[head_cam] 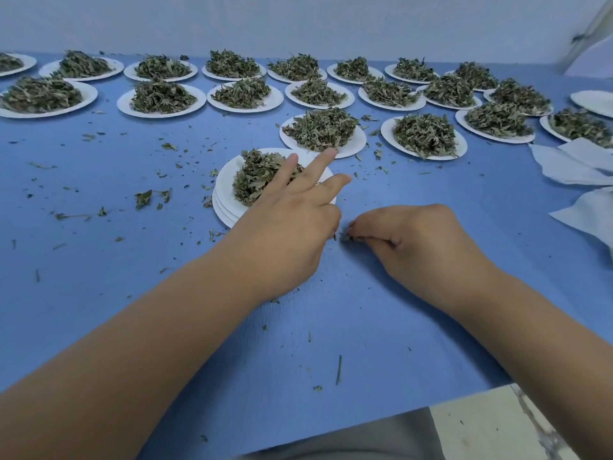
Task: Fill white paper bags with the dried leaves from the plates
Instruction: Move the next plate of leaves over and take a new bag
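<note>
Just beyond the left hand (292,227) sits a plate (225,184) of dried leaves (257,175).

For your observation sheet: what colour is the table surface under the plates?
The table surface is blue; the head view shows it best.

The left hand (292,227) covers the lower right of the nearest stack of plates (223,194) and part of its leaves (255,174). Its thumb tip is hidden. At centre frame, the scrap (346,238) pinched by the right hand (418,244) is too small to identify. The white paper bags (570,167) run off the right edge. A blurred pale bar (587,34) crosses the upper right corner.
</note>
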A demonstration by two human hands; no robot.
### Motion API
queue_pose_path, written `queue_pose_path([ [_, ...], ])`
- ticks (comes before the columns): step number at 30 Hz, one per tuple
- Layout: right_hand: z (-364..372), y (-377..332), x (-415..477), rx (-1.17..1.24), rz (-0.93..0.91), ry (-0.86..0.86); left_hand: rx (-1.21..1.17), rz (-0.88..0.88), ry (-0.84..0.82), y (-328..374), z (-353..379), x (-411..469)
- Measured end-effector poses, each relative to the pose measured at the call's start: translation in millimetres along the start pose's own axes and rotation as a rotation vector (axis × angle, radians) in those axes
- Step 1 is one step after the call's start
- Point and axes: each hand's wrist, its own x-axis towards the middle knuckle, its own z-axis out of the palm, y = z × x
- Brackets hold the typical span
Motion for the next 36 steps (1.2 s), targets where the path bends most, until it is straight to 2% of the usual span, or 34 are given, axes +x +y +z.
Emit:
queue_pose_path([
  [3,-1,-2,1,-0.063,-0.056,0.039,-0.095,0.010,0.081,-2,-5,-1],
  [5,-4,-1,4,0.006,0.030,0.083,-0.216,-0.042,0.173,-7,-12,-1],
  [8,-13,-2,24,0.134,0.212,0.158,-0.243,-0.236,0.309,-25,-20,3],
  [12,-15,-17,75,0.189,0.231,0.229,-0.234,-0.491,0.352,-53,-18,3],
  [17,-6,-30,118,0.140,0.173,-0.100,-0.437,-0.629,0.378,-60,-10,-7],
  [20,-8,-24,116,0.099,0.179,-0.140,-0.557,-0.681,0.436,-60,-14,-10],
  [26,-16,1,69,0.070,0.200,0.059,-0.581,-0.678,0.550,-48,-20,-9],
  [28,-19,8,50,0.123,0.208,-0.045,-0.591,-0.632,0.579,-42,-20,-6],
  [31,-20,9,33,0.180,0.190,-0.303,-0.627,-0.563,0.588,-30,-21,1],
  [36,-13,8,30,0.199,0.181,-0.287,-0.562,-0.345,0.540,-11,-34,21],
])
